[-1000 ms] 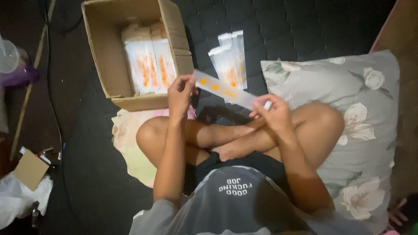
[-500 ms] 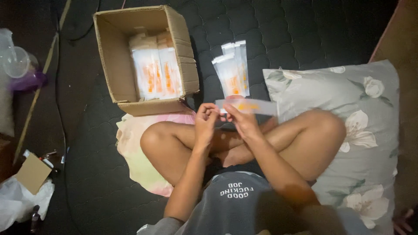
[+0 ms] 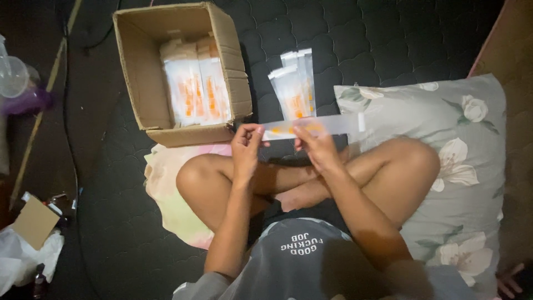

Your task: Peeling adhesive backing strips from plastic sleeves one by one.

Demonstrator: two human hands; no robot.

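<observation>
The clear packet strip (image 3: 311, 126), orange-printed, is held level above the crossed legs, left hand (image 3: 247, 145) pinching one end and right hand (image 3: 313, 145) closed on its middle. Its free end, seemingly unsupported, could sag or crease over the pillow (image 3: 444, 128).

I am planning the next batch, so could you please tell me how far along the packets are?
Done: a small stack of white-and-orange packets lies on the dark mat. In hand: left hand and right hand hold one long clear packet. Left: the brown cardboard box holds many more.
</observation>
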